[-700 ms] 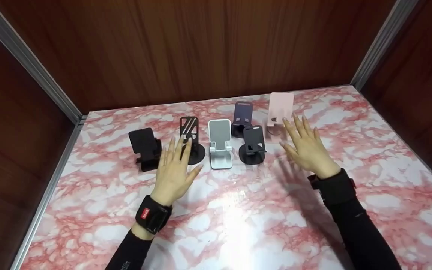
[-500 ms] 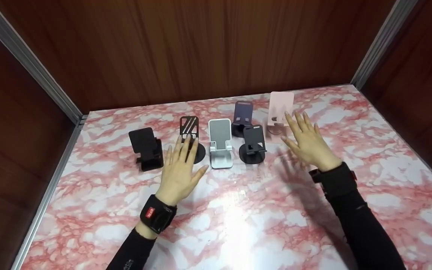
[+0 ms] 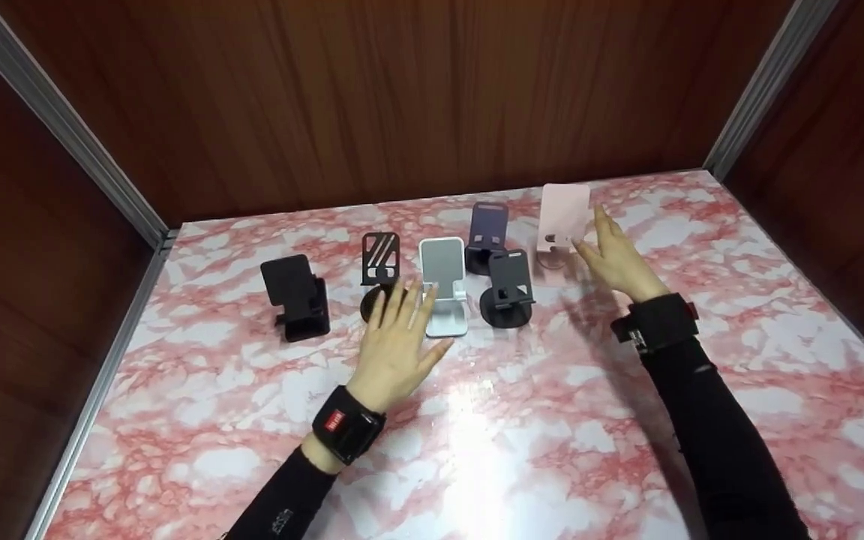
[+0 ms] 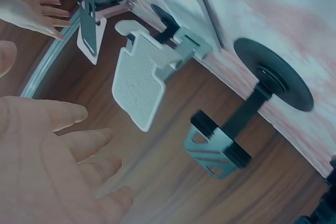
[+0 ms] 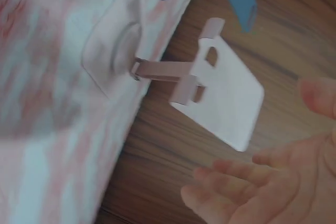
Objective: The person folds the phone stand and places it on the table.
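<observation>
Centrally, the left hand [image 3: 393, 351], fingers loosely extended and spread, is near a white stand [image 3: 442, 259] with rounded corners and a finely textured grey pad, and a black stand [image 4: 243, 114] with slanted slots and a round base; the right hand [image 3: 618, 259], fingers extended and thumb apart, is just beside a smooth pink stand [image 3: 563, 210]; these stands rest on a glossy, red-and-white marbled tabletop [image 3: 237, 420].

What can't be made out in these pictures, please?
Head view: slotted black stand, base partly covered by the left hand.
Head view: purple stand, base partly behind the dark grey stand.
Head view: red label, lettering too small.
Left wrist view: black object, cut by right edge.
</observation>
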